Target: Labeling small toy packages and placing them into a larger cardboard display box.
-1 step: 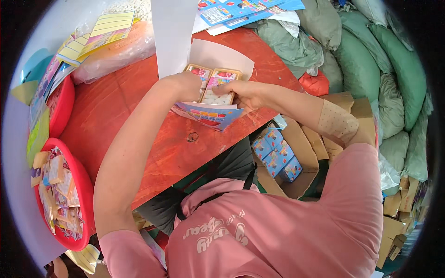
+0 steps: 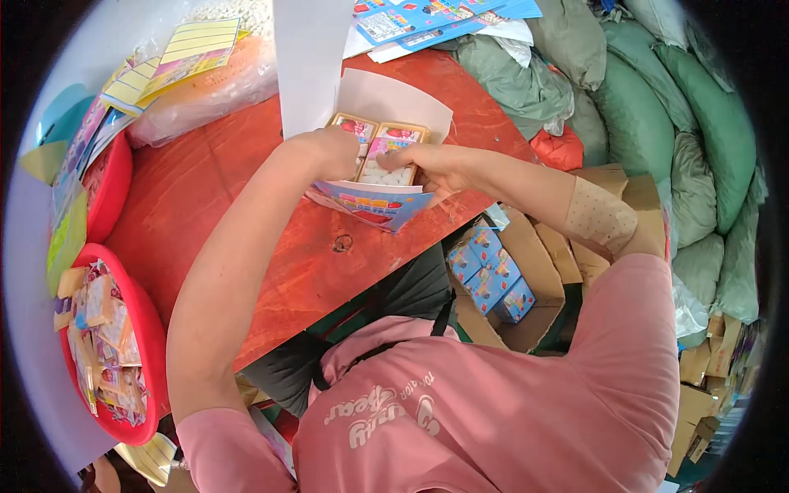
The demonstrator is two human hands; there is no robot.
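2 candy packs, L one [image 2: 355,126] and R one [image 2: 400,133], each w/ white sweets in a gold-edged tray, lie side by side in the open carton [image 2: 376,209] (white inside, blue print outside), which sits nr the near edge of the red table [image 2: 271,279], toward its R end. L hand [image 2: 327,154] is over the near L part of the L pack, fingers bent down & tips hidden; can't tell if they grasp it. R hand [image 2: 429,164] is at the R pack's R side: thumb lies across its top, other fingers go down by the carton's R wall, partly hidden; can't tell if they grip pack, wall or both. Both arms reach fwd, elbows out, hands close but apart; R forearm has 1 tan patch [image 2: 602,218]. 2 red basins by table's L edge: near one [image 2: 150,361] heaped w/ wrapped packs, far one [image 2: 115,197] partly covered. Blue printed sheets [image 2: 411,25], several, at far edge. Below near edge, R end: 1 cardboard box [image 2: 534,246] w/ at least 4 small blue boxes [image 2: 495,283].
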